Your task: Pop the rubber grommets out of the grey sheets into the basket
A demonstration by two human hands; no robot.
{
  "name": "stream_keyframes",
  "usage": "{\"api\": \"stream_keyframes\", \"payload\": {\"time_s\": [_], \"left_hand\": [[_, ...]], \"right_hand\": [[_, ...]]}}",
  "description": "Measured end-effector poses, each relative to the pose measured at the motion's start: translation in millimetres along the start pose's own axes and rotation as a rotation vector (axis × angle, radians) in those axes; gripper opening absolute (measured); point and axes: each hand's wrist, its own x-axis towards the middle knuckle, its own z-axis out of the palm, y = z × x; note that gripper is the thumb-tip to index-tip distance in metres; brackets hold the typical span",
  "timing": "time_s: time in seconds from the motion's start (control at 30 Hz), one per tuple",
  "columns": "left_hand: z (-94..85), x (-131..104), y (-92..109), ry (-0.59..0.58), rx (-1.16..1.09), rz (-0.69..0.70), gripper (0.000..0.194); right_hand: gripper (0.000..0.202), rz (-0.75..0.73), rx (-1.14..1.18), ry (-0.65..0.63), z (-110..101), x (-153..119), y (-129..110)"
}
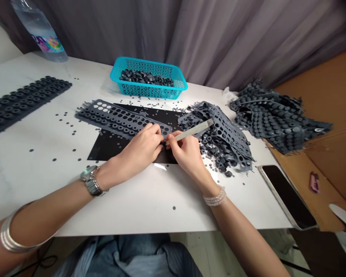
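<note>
White table (pixel 127 215), grey curtain (pixel 150 30) behind. I see right hand (pixel 188 152) closed on pale tool (pixel 194 129); left hand (pixel 144 146) by perforated strip (pixel 126 120), can't tell its grip. Strip lies partly over black sheet (pixel 105 148).

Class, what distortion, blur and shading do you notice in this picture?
Head view: bottle leans outward, probably wide-angle distortion; head view: curtain soft, darkening at top right; head view: stick easy to make out, no heavy motion blur.

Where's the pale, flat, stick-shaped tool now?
Head view, right of centre: the tool is in the right hand, slanting from beside the left hand up toward the dark grey, perforated, rubbery sheet.
</note>
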Motion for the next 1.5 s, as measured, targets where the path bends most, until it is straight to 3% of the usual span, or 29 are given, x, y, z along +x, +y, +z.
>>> {"api": "stream_keyframes", "payload": {"time_s": [0.33, 0.43, 0.53, 0.63, 0.83, 1.0, 1.1, 1.4, 1.5], "left_hand": [[-5.3, 1.5, -0.3, -0.026, -0.069, -0.011, 0.028], [-10.2, -3.6, 1.3, 0.109, -0.206, -0.113, 0.022], [-11.3, -8.4, 4.3, 0.265, -0.455, -0.357, 0.014], [-10.1, -8.7, 4.1, 0.307, -0.776, -0.555, 0.014], [-21.5, -3.9, -8.8, 0.52, -1.067, -0.649, 0.014], [-22.8, -4.5, -19.0, 0.3, -1.499, -0.809, 0.007], [-18.8, -4.6, -19.9, 0.236, -1.601, -0.786, 0.011], [-15.7, -11.1, -17.4, 0.195, -1.559, -0.794, 0.005], [-13.0, 0.6, -5.7, 0.169, -1.466, -0.756, 0.006]], "right_hand": [[0.032, -0.05, -0.109, 0.006, 5.3, -1.7, -3.2], [0.034, -0.017, -0.086, 0.009, 4.5, -0.8, -2.4], [0.035, -0.014, -0.068, 0.003, 3.5, -0.7, -2.2], [0.033, -0.006, -0.067, 0.007, 3.5, -1.2, -1.9], [0.029, 0.014, -0.04, 0.011, 5.2, -1.2, 0.0], [0.03, 0.051, 0.085, 0.047, 1.8, -0.4, 3.7], [0.034, 0.074, 0.179, 0.133, -3.1, 0.4, 4.8], [0.034, 0.093, 0.23, 0.322, -14.5, 4.5, 7.5], [0.033, 0.093, 0.224, 0.43, -21.3, 7.1, 10.4]]}}
